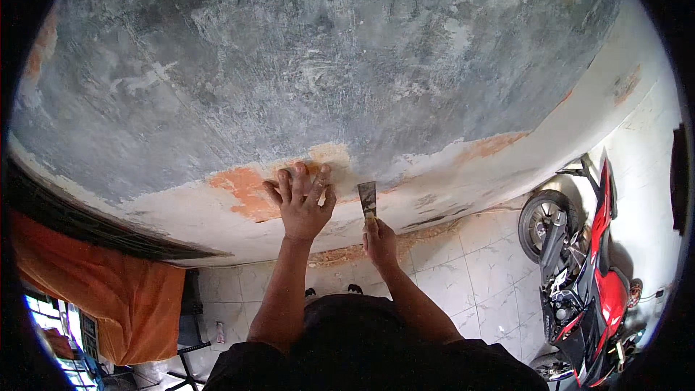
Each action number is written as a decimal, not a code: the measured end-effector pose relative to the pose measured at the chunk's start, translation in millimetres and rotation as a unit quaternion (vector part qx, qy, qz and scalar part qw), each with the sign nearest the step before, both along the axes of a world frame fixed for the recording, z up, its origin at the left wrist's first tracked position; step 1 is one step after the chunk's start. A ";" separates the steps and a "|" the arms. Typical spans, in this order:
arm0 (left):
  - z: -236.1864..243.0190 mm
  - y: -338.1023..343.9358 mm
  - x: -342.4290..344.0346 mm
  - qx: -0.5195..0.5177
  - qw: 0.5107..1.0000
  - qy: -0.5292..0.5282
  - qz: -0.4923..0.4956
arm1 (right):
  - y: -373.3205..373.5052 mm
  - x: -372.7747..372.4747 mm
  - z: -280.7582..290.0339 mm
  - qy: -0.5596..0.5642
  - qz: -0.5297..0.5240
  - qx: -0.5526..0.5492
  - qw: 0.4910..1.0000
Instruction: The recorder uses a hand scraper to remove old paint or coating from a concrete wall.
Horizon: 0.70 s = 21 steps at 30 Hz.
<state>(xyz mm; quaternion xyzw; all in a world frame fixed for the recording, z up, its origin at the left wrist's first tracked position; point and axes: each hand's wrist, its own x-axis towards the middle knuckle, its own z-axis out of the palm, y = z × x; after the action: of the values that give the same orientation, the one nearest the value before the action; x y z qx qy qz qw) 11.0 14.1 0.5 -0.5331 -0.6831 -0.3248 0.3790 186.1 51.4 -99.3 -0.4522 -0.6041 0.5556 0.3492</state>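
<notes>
A large wall [318, 65] fills the upper view, its grey surface scraped and mottled, with white paint along the lower band. My left hand [302, 206] lies against it with fingers spread, over an orange patch [242, 187] at the border of grey and white. My right hand [381, 242] grips the handle of a putty knife [368, 197]. Its flat, stained blade points up at the wall, just right of my left hand; whether the edge touches the surface I cannot tell.
Crumbled debris [340, 255] lies along the wall's foot on the white tiled floor [478, 275]. A red and black motorcycle [597, 282] stands at the right. An orange cloth [134, 304] hangs at the left, beside a dark stand [190, 300].
</notes>
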 end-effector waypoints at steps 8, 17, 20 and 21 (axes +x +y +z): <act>-1.6 -2.7 -0.8 0.004 1.000 -0.016 -0.002 | -0.1 -8.3 57.1 0.153 0.018 -0.009 0.988; -1.0 -7.9 1.2 -0.008 1.000 -0.019 0.006 | -1.0 -12.3 93.5 0.098 0.042 -0.055 0.993; -3.4 -5.7 -0.2 -0.006 1.000 -0.022 0.009 | 0.6 -13.5 81.9 0.159 0.038 -0.071 0.984; -3.6 -3.0 0.6 -0.002 1.000 -0.018 0.001 | 0.3 -8.9 55.9 0.161 0.034 -0.068 0.984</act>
<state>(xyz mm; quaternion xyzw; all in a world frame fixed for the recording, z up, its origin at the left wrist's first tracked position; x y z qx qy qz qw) 11.6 11.1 -3.1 -0.5272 -0.6909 -0.3326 0.3663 177.2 51.7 -43.4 -0.3582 -0.5159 0.6727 0.3912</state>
